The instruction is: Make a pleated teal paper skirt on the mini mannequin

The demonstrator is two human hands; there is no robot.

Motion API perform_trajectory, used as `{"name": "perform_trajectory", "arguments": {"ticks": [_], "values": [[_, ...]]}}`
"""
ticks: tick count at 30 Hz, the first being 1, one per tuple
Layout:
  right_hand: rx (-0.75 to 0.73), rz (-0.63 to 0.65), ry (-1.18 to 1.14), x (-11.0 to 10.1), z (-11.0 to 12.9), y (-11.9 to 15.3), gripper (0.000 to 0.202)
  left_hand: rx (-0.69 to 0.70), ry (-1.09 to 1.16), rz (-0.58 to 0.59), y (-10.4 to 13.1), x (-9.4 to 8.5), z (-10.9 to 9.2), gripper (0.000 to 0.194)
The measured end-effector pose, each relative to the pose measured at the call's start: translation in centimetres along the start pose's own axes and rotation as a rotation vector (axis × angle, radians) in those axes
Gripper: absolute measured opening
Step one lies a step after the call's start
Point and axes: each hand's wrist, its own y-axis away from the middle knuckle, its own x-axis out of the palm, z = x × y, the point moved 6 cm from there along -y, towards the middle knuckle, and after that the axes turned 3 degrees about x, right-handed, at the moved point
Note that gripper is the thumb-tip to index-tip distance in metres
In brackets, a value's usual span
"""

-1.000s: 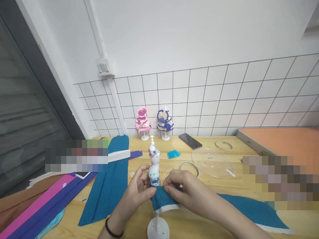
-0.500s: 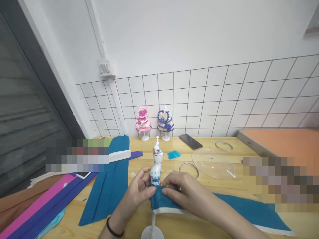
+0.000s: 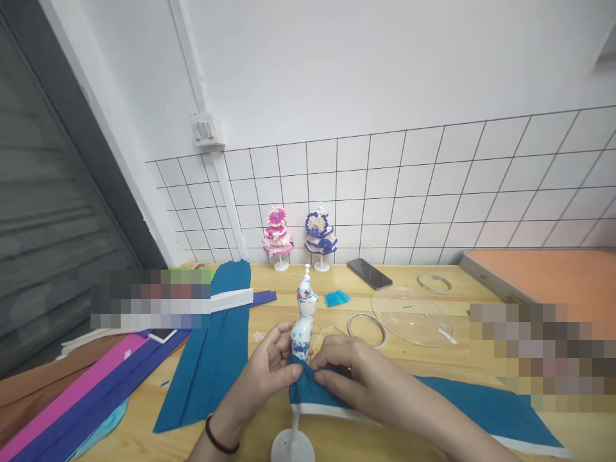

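A small white mannequin (image 3: pixel 304 317) with blue and red smears stands on a thin post above a round white base (image 3: pixel 292 447). Around its lower body lies the end of a teal paper strip (image 3: pixel 481 401) with a white lower edge; the rest trails off to the right. My left hand (image 3: pixel 273 362) wraps the mannequin's left side, its thumb pressing the strip's end. With thumb and index finger, my right hand (image 3: pixel 344 366) pinches a fold of the strip at the mannequin's right side. Its other fingertips are partly hidden.
Behind stand a pink-dressed mannequin (image 3: pixel 278 234) and a purple-dressed one (image 3: pixel 321 237). A phone (image 3: pixel 369 273), tape rings (image 3: pixel 367 330), a clear disc (image 3: pixel 409 314) and a pleated blue piece (image 3: pixel 337 298) lie beyond my hands. Teal sheets (image 3: pixel 212 359) and coloured strips (image 3: pixel 110 385) spread leftward.
The strip's upper edge at the mannequin is now gathered into a fold between my hands. Both hands stay almost in place; the mannequin leans very slightly more to the right.
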Motion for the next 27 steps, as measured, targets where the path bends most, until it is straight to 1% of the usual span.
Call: {"name": "perform_trajectory", "arguments": {"ticks": [5, 8, 11, 18, 27], "values": [[-0.016, -0.036, -0.066, 0.4, -0.4, -0.4, 0.015, -0.010, 0.001, 0.012, 0.0, 0.1, 0.0, 0.045], [0.014, -0.084, -0.098, 0.7, -0.9, -0.6, 0.010, -0.003, 0.005, 0.015, -0.1, 0.3, -0.2, 0.045], [0.043, -0.118, -0.081, 0.7, -1.2, -0.8, 0.008, -0.001, 0.005, 0.023, -0.1, 0.4, -0.2, 0.046], [0.099, -0.118, -0.089, 0.9, -1.8, -0.8, 0.010, -0.021, -0.010, 0.019, 0.0, 0.3, -0.1, 0.050], [0.122, -0.129, -0.115, 1.0, -1.9, -0.9, 0.014, -0.020, -0.037, 0.025, 0.2, 0.6, -0.4, 0.047]]}}
